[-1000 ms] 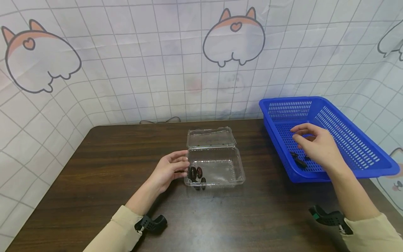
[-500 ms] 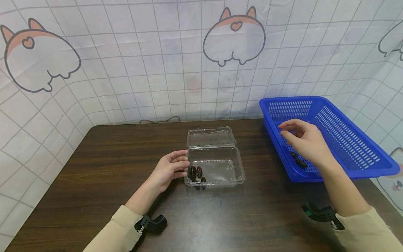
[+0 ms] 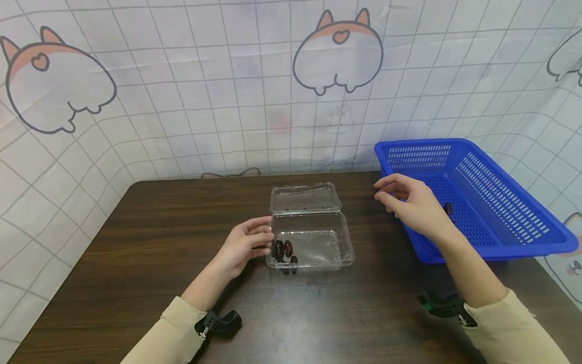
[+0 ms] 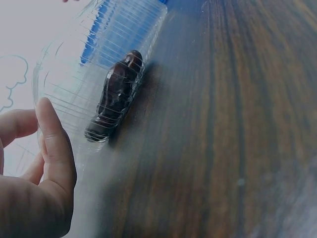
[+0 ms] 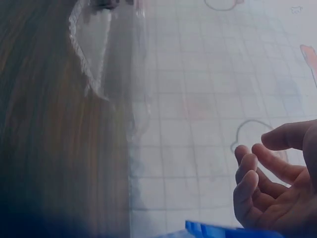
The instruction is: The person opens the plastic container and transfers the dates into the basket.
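A clear plastic clamshell box [image 3: 318, 247] stands on the table with its lid [image 3: 304, 198] folded back. Several glossy dark brown dates [image 3: 288, 248] lie at its left end; their wrinkled skins [image 4: 119, 84] show through the wall in the left wrist view. My left hand [image 3: 241, 247] holds the box by its left rim, thumb and fingers either side. My right hand [image 3: 414, 205] hovers over the left edge of a blue plastic basket [image 3: 504, 249], fingers loosely curled. Nothing shows between its thumb and fingers [image 5: 247, 183] in the right wrist view.
One date [image 3: 447, 208] is visible on the basket's perforated floor; my right forearm covers part of it. The dark wood table [image 3: 150, 253] meets a white grid-patterned sheet [image 3: 218, 101] behind. A thin cable [image 3: 249, 172] runs along the back edge.
My right hand has moved left from over the basket's inside to its left edge, uncovering one date and covering others. The left hand and the box have stayed in place.
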### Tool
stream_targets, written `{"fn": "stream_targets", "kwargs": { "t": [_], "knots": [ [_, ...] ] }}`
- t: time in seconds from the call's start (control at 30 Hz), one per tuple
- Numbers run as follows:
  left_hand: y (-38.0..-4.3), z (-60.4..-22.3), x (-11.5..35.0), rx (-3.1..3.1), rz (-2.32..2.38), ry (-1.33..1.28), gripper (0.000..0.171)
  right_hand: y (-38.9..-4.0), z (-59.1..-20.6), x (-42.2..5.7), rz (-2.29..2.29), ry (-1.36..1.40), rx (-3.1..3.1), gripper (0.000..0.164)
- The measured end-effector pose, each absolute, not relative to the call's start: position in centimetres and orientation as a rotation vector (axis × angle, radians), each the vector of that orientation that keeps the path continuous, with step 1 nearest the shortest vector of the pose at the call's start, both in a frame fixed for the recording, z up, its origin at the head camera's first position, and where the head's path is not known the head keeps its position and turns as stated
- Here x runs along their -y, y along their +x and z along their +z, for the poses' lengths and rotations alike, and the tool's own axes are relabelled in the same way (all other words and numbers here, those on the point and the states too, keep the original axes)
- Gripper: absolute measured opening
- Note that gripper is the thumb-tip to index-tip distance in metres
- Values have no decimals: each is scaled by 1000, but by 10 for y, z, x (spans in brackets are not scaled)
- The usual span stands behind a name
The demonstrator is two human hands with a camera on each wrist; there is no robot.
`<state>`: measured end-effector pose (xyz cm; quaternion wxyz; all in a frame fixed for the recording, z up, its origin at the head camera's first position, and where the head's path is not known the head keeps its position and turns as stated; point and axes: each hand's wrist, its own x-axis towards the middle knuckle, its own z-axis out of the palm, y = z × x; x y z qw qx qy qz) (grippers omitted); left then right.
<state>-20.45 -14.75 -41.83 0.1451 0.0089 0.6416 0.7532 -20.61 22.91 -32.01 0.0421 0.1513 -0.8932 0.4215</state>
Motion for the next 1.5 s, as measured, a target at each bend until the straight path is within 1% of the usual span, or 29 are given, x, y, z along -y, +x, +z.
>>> {"fn": "stream_targets", "kwargs": {
  "t": [0.4,0.6,0.83,1.13,1.5],
  "knots": [
    [-205,-420,147,-1853,2168,37,49,-212,-334,-200,1393,656,2780,24],
    [-205,-420,147,-1852,2165,45,51,-215,-342,-185,1411,711,2799,21],
    [-206,-421,148,-1848,2166,52,52,-216,-348,-164,1471,789,2830,24],
    [-206,-421,148,-1849,2157,40,51,-220,-367,-129,1371,980,2873,20],
    [-207,-420,147,-1844,2173,19,49,-225,-382,-100,1320,1063,2954,27]
  ]
}}
